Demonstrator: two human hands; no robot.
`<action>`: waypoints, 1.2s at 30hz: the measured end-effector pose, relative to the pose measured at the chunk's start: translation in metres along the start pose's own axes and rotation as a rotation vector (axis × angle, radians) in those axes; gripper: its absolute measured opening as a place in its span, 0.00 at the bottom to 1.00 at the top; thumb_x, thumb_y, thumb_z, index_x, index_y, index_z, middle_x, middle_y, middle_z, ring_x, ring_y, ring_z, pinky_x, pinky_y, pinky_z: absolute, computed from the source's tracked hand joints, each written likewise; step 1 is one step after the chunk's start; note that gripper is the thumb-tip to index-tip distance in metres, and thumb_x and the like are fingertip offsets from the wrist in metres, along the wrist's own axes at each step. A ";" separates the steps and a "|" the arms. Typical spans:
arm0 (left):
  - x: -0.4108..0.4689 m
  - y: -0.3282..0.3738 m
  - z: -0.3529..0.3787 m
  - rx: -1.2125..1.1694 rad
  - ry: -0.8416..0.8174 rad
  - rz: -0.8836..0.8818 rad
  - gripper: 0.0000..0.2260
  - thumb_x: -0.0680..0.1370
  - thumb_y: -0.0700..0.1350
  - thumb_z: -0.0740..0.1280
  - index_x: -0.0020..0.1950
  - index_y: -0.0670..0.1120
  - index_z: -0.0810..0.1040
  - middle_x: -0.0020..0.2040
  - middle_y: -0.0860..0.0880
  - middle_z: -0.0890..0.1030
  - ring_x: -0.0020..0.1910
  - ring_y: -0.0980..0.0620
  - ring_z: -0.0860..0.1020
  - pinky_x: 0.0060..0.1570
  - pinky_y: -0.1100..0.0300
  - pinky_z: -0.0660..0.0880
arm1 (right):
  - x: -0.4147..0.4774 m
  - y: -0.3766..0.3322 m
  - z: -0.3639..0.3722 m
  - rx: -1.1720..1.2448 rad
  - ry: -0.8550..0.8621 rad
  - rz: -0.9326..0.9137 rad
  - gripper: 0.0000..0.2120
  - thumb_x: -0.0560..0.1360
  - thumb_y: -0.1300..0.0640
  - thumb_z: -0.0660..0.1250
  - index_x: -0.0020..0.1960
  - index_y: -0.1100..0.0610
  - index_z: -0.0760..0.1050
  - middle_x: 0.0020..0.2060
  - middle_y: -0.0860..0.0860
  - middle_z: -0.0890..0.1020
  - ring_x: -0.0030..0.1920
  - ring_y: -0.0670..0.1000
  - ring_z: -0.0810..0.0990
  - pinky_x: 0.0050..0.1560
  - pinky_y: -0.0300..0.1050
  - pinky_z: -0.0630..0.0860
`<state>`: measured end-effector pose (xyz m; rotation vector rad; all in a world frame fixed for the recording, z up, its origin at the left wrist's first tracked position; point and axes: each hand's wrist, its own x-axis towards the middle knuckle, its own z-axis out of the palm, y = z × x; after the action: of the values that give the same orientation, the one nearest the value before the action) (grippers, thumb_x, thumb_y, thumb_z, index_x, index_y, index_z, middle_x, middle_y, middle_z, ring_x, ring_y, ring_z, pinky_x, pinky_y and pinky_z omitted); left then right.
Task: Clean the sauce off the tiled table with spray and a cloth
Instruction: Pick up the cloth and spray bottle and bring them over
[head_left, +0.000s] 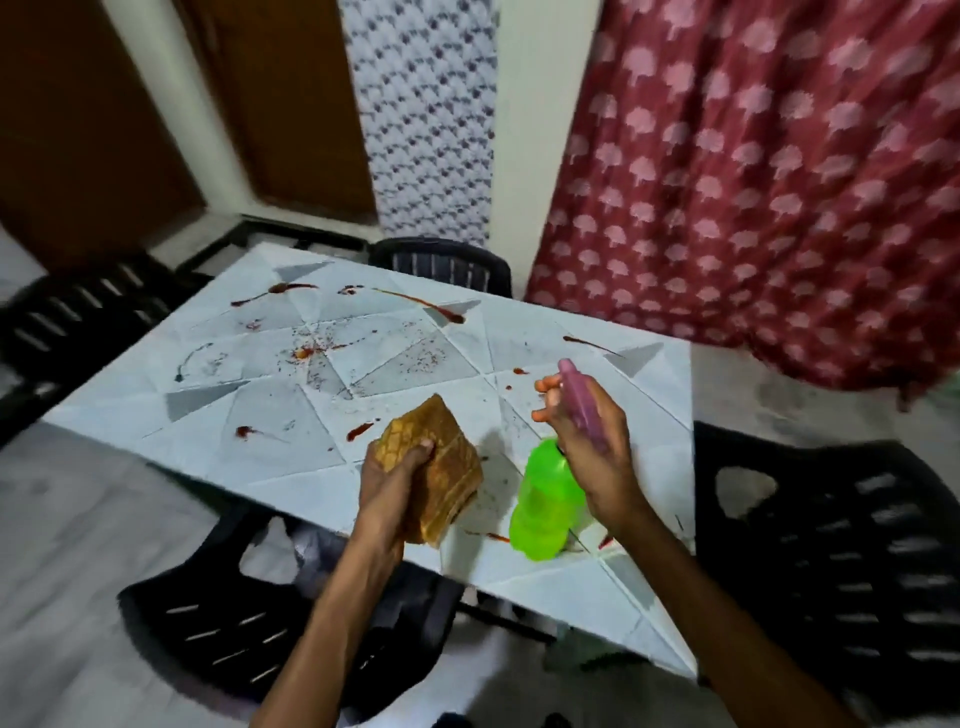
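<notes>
Spray bottle (545, 499), green body with a pink head, is held over the near right part of the tiled table (545, 587). Its long axis runs from the base, toward the near edge, up to the head on the far side, leaning slightly right. Motion blur hides which way the nozzle faces. The right hand (587, 452) is clamped round the neck of the spray bottle, and two fingertips (545, 384) show to the left of the head, probably at the trigger. The left hand (389, 483) grips a folded brown cloth (436, 467) just left of the bottle, fingers curled tight on it; whether the cloth touches the tiles cannot be told. Sauce (426, 306) lies in streaks and spatter across the far and middle tiles, with smaller marks near the hands. Step judged in hand: spraying, with wiping not begun. The next move calls for aiming the head at the stains, then bringing the cloth across. Black chairs (857, 545) stand around the table, and a red curtain (753, 182) hangs beyond.
</notes>
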<state>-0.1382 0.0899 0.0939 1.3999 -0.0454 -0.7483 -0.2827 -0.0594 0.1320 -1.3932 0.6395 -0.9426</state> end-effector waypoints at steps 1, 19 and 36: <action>-0.003 0.002 -0.001 -0.018 0.042 -0.003 0.24 0.66 0.51 0.77 0.59 0.50 0.76 0.53 0.44 0.85 0.50 0.44 0.84 0.52 0.44 0.81 | 0.008 -0.001 0.004 0.010 -0.026 0.002 0.10 0.81 0.62 0.66 0.61 0.53 0.77 0.58 0.58 0.83 0.47 0.49 0.82 0.43 0.33 0.77; 0.096 0.091 -0.143 -0.141 0.414 0.178 0.16 0.75 0.46 0.73 0.60 0.51 0.75 0.51 0.48 0.84 0.48 0.47 0.83 0.41 0.55 0.81 | 0.143 0.072 0.259 -0.123 -0.435 -0.050 0.09 0.77 0.48 0.71 0.55 0.48 0.80 0.46 0.44 0.84 0.50 0.49 0.83 0.56 0.55 0.81; 0.186 0.115 -0.244 -0.287 0.538 0.172 0.16 0.65 0.48 0.79 0.48 0.57 0.78 0.50 0.43 0.84 0.52 0.37 0.82 0.51 0.33 0.78 | 0.229 0.146 0.500 -0.318 -0.592 -0.198 0.30 0.74 0.42 0.71 0.63 0.64 0.72 0.54 0.52 0.80 0.53 0.56 0.81 0.54 0.48 0.76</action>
<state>0.1673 0.2067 0.0729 1.2620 0.3456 -0.2081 0.2802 -0.0010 0.0782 -1.9393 0.2056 -0.5401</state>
